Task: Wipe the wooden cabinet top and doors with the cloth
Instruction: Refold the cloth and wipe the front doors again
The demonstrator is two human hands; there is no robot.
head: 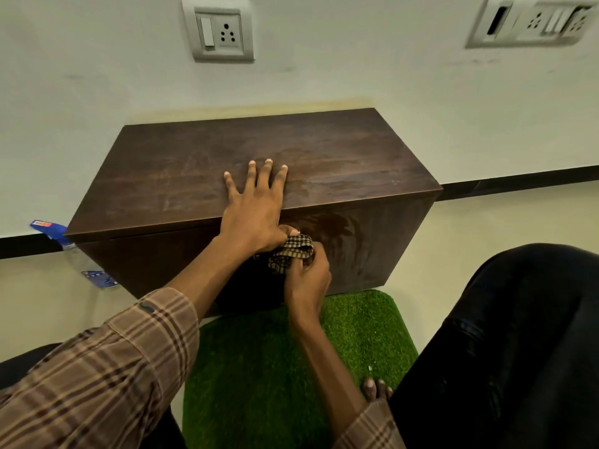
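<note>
Head view: my left hand (251, 205) lies flat, fingers released, on the cabinet (201, 176) top while my right hand (306, 275) grasps the cloth (291, 252) against the door, which could swing open under pressure

Spray bottle (73, 254) on floor (486, 218) by the wall, blue trigger head, clear body, partly hidden. Green artificial-grass mat (265, 367) on floor. Switch-and-socket plate (218, 29) on white wall (324, 69); second, wider socket panel (531, 22) upper right.

Soft even light, wide-angle edge distortion
</note>
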